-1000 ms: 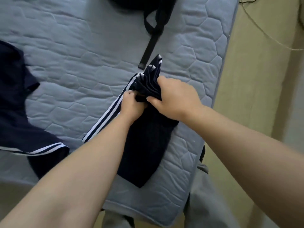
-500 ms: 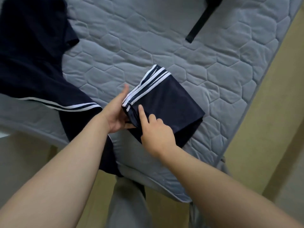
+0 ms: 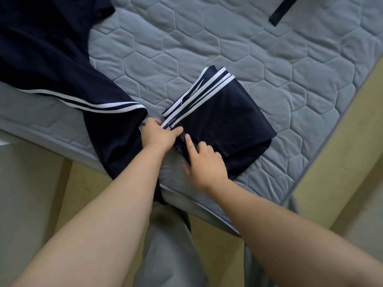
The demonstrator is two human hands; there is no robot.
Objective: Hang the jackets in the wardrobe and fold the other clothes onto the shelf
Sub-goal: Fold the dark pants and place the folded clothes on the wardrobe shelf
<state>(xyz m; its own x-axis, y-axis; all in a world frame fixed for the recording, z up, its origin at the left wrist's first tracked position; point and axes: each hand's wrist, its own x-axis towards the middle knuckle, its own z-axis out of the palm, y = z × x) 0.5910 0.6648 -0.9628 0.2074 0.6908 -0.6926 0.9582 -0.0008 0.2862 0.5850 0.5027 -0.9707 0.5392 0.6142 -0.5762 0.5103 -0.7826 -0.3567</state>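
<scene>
Left hand (image 3: 158,136), open 0.5 s ago, now clamps its fingers on the striped corner of the folded navy garment (image 3: 224,121) — near the mattress (image 3: 207,38) edge; right hand (image 3: 205,163) presses it with 1 straight forefinger, others curled.

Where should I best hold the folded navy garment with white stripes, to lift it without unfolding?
Probably the near edge of the folded navy striped garment, from the person's side, fingers under and thumb over: the loose layers stack there.
</scene>
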